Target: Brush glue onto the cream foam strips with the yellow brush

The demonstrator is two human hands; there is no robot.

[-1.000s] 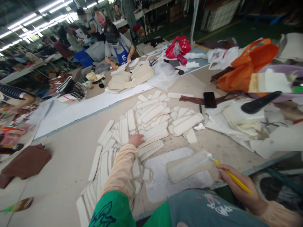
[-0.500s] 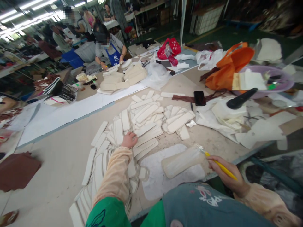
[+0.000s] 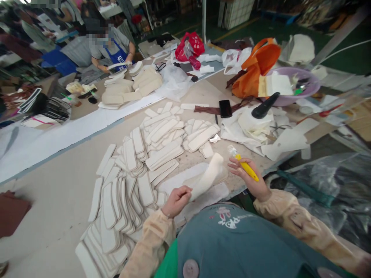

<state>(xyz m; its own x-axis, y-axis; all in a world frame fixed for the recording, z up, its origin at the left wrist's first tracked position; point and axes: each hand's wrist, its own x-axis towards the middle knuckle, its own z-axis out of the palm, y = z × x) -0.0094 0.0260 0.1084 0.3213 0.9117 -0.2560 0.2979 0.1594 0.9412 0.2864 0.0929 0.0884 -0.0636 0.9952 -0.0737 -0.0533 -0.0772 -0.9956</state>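
Note:
My left hand (image 3: 177, 200) pinches the near end of a long cream strip with rounded ends (image 3: 207, 175). The strip is lifted and curls upward toward the right. Beneath it lies a white sheet (image 3: 185, 175), with another pale piece partly hidden on it. My right hand (image 3: 253, 179) grips a brush with a yellow handle (image 3: 247, 168), whose whitish head points up and away from me. Some of its fingers are spread, close to the strip's far end. Left of the sheet, many similar strips (image 3: 110, 204) lie in overlapping rows, with more stacks (image 3: 165, 129) behind.
A black phone (image 3: 225, 109), an orange bag (image 3: 249, 85) and a purple basin (image 3: 311, 92) are at the back right. Across the table a co-worker (image 3: 111, 48) handles pale pieces. Brown material (image 3: 13, 214) lies at the left, and clear plastic (image 3: 344, 193) is off the right edge.
My left hand has left the stacks and moved right and nearer me, now holding a lifted strip. My right hand has raised the brush off the work. The view has swung right.

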